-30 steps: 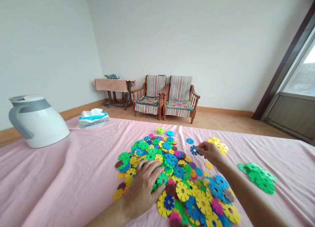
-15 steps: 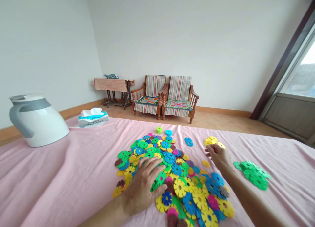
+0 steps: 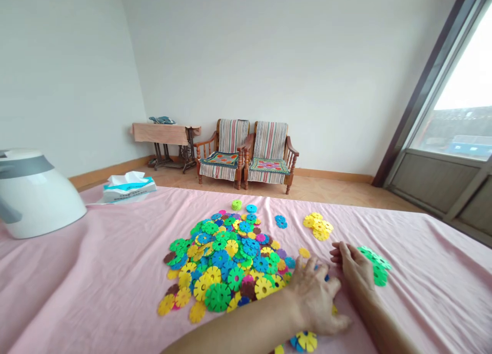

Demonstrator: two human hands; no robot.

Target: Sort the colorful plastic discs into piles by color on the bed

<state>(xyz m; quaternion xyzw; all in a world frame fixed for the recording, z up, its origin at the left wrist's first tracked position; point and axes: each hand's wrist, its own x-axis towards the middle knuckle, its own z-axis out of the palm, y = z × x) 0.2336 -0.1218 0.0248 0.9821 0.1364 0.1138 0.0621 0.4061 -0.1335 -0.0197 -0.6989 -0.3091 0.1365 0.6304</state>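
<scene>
A heap of notched plastic discs (image 3: 219, 256), in green, blue, yellow, brown and pink, covers the middle of the cloth. My left hand (image 3: 315, 295) lies palm down over the heap's right end with its fingers spread, hiding the discs beneath. To its right is my right hand (image 3: 355, 269), fingers loosely bent and a little apart; no disc shows in it. Behind that hand lies a group of green discs (image 3: 378, 264), partly covered by it. Beyond both hands sits a cluster of yellow discs (image 3: 318, 226). Two blue discs (image 3: 281, 221) lie left of the yellow ones.
A lime green stack (image 3: 237, 205) and a blue disc stack (image 3: 251, 209) stand behind the heap. On the pink cloth (image 3: 115, 272) at left are a white jug (image 3: 42, 195) and a tissue pack (image 3: 128, 187). Two wooden chairs (image 3: 269, 154) stand by the wall.
My left hand has swept right across the heap to its right end. My right hand has drawn back from the yellow discs towards the green group. The view has turned slightly right.
</scene>
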